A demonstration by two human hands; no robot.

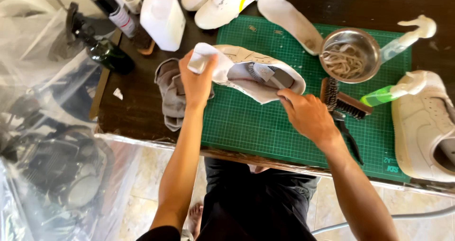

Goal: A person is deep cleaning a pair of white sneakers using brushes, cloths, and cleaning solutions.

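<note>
Shoe: white sneaker lying on its side over the green cutting mat, opening turned toward the wearer — likely so the grey lining is reachable.
Position vs fingers: heel end under the left hand, tongue-side edge pinched by the right hand; shoe spans the gap between both hands, lifted slightly or resting lightly on the mat, cannot tell which.
Left fingers: closed around a white cloth, pressed against the heel end of the shoe; cloth wrapped over the fingertips, presumably for wiping contact.
Right fingers: closed on the lower edge of the shoe opening, thumb on top — holds the upper open and steady.
Inside shoe: grey lining with a lighter label patch visible.
Beside left hand: crumpled grey rag on the counter, half on the mat edge, touching the wrist area.
Right of shoe: steel bowl holding pale laces; wooden-backed brush just beside the right hand; dark pliers-like tool below it.
Further out: loose white insole, two spray bottles, second white sneaker at the right edge, third pair at top.
Top left: white jug, dark glass bottle.
</note>
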